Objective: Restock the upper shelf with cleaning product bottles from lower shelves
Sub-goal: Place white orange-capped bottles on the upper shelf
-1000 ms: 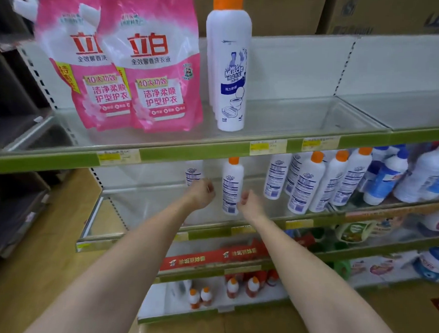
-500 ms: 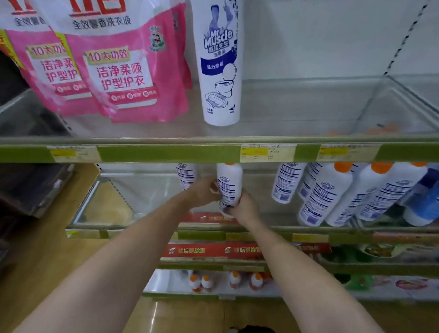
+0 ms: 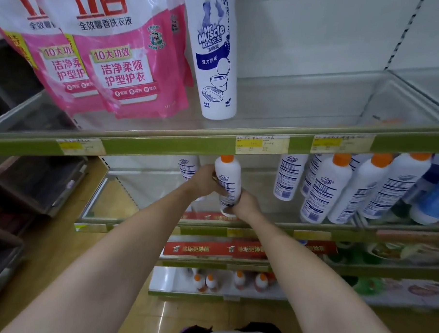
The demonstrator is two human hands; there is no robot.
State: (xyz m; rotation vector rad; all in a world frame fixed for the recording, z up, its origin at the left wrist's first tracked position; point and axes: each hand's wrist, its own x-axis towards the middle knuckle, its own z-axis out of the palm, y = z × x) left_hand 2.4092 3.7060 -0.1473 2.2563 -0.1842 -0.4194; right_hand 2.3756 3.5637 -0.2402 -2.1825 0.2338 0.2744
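At far left of the upper shelf [image 3: 164, 148], two pink detergent pouches [image 3: 122, 61] lean against each other, printed with large red Chinese characters and a yellow band reading "10大功效". Just right of them stands a tall white bottle [image 3: 216, 63], upright, its label reading "Mr Muscle" above a drawing of a toilet. From that bottle rightward the upper shelf lies bare as far as a clear divider [image 3: 382, 98] — broad open room behind the green front edge, which carries yellow price tags [image 3: 262, 145].

Below that edge, the left hand [image 3: 205, 182] curls round the left side of a white bottle with an orange cap [image 3: 228, 181], and the right hand [image 3: 247, 205] grips its lower end from the right. Both hands hold it firmly. The bottle's long axis runs nearly vertical, cap pointing up and tipped slightly left, the cap almost touching the underside of the upper shelf's edge. Its label shows "Mr Muscle" and fine print too small to read. It sits over the front of the second shelf [image 3: 311, 233]; whether its base touches the shelf I cannot tell.

Another white bottle [image 3: 188, 165] stands behind the left hand. To the right, a row of orange-capped bottles [image 3: 338, 186] leans leftward, close together.
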